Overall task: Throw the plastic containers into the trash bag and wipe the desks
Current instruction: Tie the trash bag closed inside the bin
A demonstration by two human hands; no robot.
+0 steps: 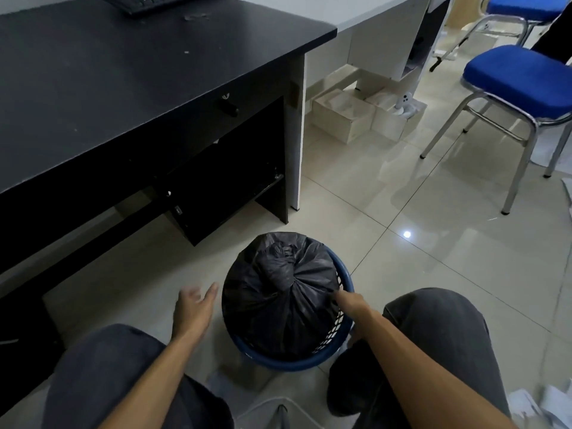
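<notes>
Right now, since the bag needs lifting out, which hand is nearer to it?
Right. The right hand touches the bag on its right side, by the basket rim; the left hand is open just off its left side, not touching.

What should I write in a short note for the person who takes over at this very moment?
Left hand: open, beside the trash bag, holding nothing.
Right hand: at the bag's right side, fingers between the bag and the blue basket; grip unclear.
Things: the bag sits in the basket on the floor, knotted at its top. No plastic containers in view.
Done: probably the containers are thrown away, since the bag is tied.
Left: wipe the desks; the black desk shows smudges near the keyboard.
</notes>
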